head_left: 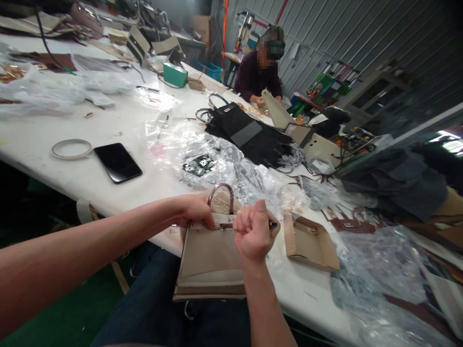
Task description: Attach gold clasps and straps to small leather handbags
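A beige handbag (213,250) with a brown ring-shaped handle (221,187) leans at the table's front edge, over my lap. My left hand (198,210) is closed on its top edge, the thumb on the near side. My right hand (255,231) is a fist around what looks like a screwdriver; its metal shaft points left along the bag's top edge towards my left thumb. The dark end of the screwdriver (273,224) sticks out on the right of the fist. The tip lies by a small metal fitting, too small to make out.
A shallow cardboard box (313,246) with small gold pieces stands right of the bag. Beyond are plastic bags of metal plates (198,165), black handbags (246,132), a phone (118,163) and a tape roll (71,149). A co-worker (260,72) sits across the table.
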The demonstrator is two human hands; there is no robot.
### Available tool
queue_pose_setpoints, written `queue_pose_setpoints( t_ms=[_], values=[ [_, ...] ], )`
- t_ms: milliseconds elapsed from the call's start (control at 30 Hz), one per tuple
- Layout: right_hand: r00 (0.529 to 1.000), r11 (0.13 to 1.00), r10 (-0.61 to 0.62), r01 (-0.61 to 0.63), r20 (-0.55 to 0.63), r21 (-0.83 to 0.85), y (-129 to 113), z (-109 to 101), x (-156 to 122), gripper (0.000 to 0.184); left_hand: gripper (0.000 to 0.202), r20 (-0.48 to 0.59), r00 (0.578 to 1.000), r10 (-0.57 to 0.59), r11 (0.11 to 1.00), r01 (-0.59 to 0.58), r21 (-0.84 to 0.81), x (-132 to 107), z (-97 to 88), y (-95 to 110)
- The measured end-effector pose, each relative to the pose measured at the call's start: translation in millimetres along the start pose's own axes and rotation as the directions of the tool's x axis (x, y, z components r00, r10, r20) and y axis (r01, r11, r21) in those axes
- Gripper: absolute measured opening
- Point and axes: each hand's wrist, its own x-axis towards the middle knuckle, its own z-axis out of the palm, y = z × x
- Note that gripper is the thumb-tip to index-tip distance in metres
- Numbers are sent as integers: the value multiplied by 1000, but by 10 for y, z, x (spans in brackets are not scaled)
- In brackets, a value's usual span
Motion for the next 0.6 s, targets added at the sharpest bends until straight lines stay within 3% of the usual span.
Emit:
queue_pose_setpoints(
  t_ms=[200,433,600],
  values=[
    [994,997,76,-77,82,7,-68,-58,106,73,48,13,999,-40,999,41,-9,-12,-13,22],
    [998,999,44,-43,-47,32,-16,-14,74,74,51,38,994,-105,994,105,0,45,-34,-14],
    [991,986,133,-131,-10,107,-130,-124,94,74,45,21,999,-28,999,28,22,-4,-7,-1]
  ],
)
